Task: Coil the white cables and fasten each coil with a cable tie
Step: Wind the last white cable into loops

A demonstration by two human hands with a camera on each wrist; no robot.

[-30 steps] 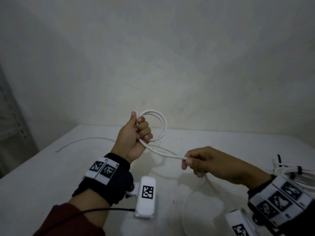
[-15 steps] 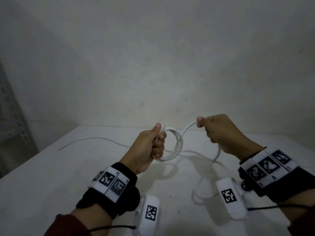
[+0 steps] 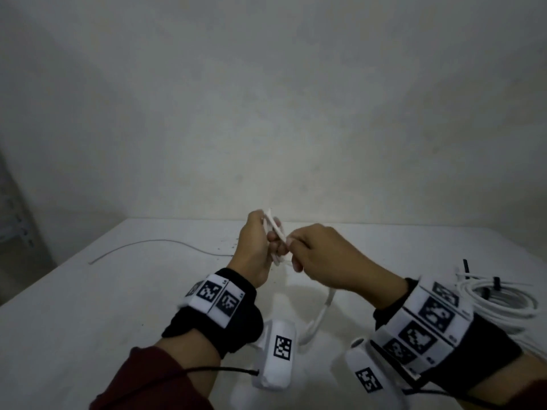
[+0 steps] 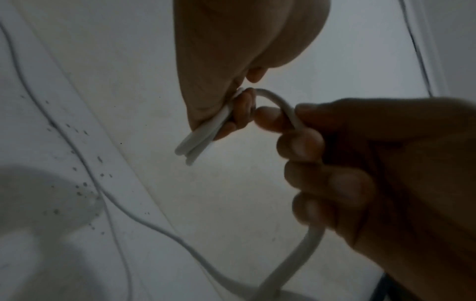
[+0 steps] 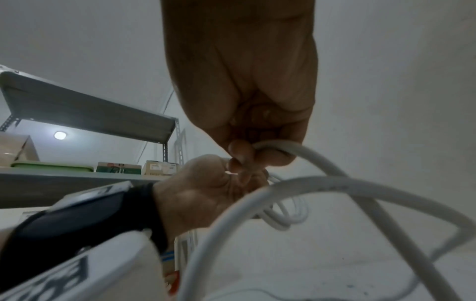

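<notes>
My left hand (image 3: 257,247) grips a small coil of white cable (image 3: 276,232) above the table's middle; in the left wrist view the coil's loops (image 4: 199,142) stick out below the fingers. My right hand (image 3: 310,255) pinches the same cable's free run (image 4: 288,110) right against the left hand's fingers. From the right hand the cable drops in a loop (image 3: 321,313) to the table. In the right wrist view the cable (image 5: 322,163) leaves my curled right fingers and the coil (image 5: 285,215) hangs under the left hand.
A thin grey wire (image 3: 154,242) lies across the white table (image 3: 88,306) at the back left. Coiled white cables with black ties (image 3: 500,300) sit at the right edge. A metal shelf rack (image 5: 90,114) with boxes stands to the left.
My right hand has swung from the right over to the left hand, laying another turn of cable on the coil. Both hands now meet at the coil.
</notes>
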